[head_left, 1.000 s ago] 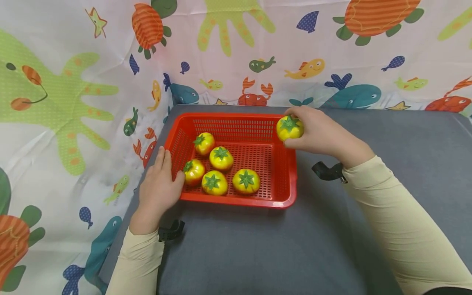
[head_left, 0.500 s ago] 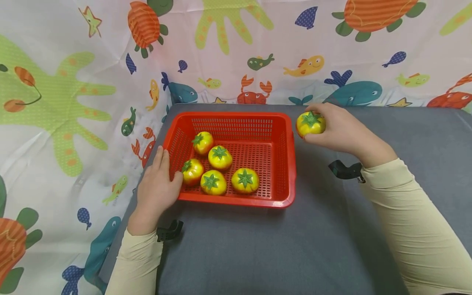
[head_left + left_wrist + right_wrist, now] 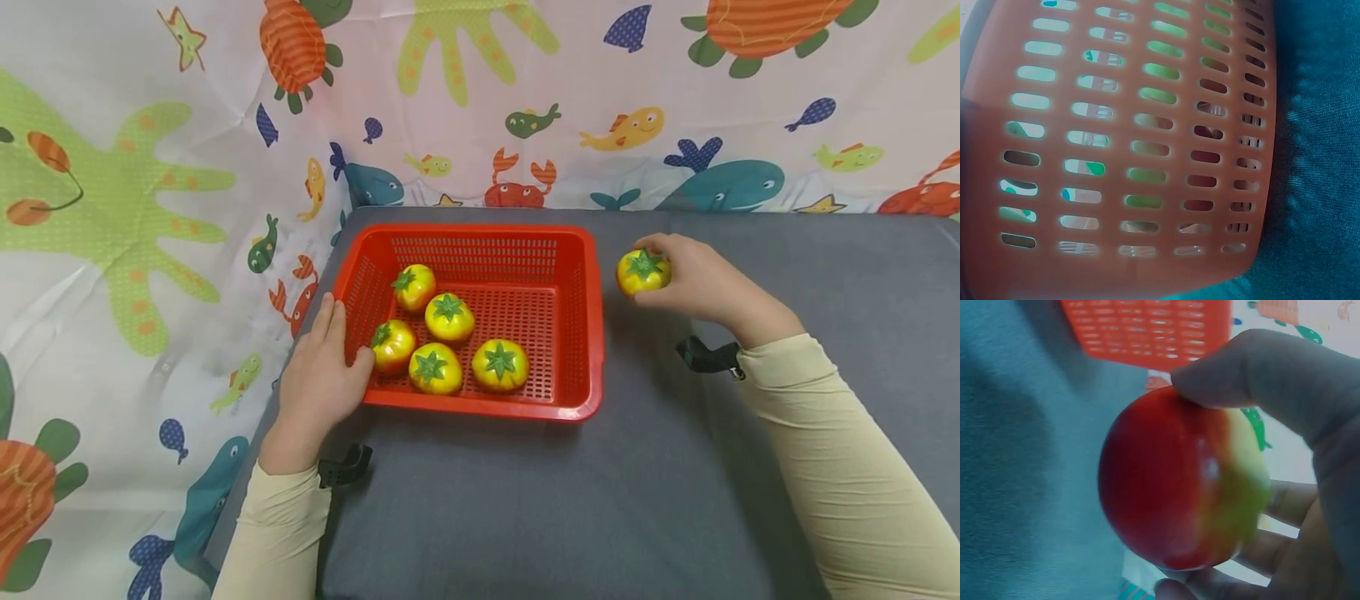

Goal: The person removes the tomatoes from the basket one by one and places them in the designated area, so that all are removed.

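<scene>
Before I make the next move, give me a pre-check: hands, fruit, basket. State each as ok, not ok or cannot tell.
1. Right hand gripping the held fruit: ok, thumb and fingers around it.
2. Held fruit outside the basket: ok, to its right.
3. Left hand at the basket's left end: ok, fingers extended.
4. Other five fruits inside the basket: ok.
5. Held fruit clear of the table: cannot tell.

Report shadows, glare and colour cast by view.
Head: soft shadows on the grey cloth tabletop; left wrist: teal cast, red perforated plastic basket looks brownish; right wrist: bluish cast, pale glint on the glossy round red and yellow fruit.
</scene>
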`<action>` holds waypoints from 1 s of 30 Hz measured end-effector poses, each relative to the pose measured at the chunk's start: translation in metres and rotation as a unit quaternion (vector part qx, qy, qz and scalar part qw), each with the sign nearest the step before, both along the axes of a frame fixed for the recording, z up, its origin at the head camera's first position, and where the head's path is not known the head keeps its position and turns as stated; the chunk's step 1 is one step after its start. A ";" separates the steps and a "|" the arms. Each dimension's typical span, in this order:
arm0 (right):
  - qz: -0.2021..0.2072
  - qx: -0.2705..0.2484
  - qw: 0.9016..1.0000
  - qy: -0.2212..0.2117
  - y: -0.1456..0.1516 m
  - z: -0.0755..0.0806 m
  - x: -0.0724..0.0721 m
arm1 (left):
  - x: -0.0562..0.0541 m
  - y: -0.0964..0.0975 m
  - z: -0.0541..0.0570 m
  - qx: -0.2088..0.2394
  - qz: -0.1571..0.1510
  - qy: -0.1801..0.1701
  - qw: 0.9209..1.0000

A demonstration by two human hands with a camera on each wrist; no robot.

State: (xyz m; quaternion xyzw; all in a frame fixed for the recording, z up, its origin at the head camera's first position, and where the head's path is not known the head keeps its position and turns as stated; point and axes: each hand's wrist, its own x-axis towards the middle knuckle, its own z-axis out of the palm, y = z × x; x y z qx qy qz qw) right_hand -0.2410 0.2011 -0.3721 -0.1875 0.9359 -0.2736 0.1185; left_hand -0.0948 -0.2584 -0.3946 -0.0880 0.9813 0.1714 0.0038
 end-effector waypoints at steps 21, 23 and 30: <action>0.016 0.011 0.999 -0.027 0.006 -0.036 -0.004 | 0.000 -0.001 0.001 0.002 -0.011 0.004 1.000; 0.018 0.012 0.999 -0.025 0.006 -0.039 -0.004 | 0.000 -0.001 0.001 0.001 -0.011 0.004 1.000; 0.020 0.011 1.000 -0.019 0.005 -0.041 -0.004 | -0.001 -0.001 0.001 -0.001 -0.007 0.004 1.000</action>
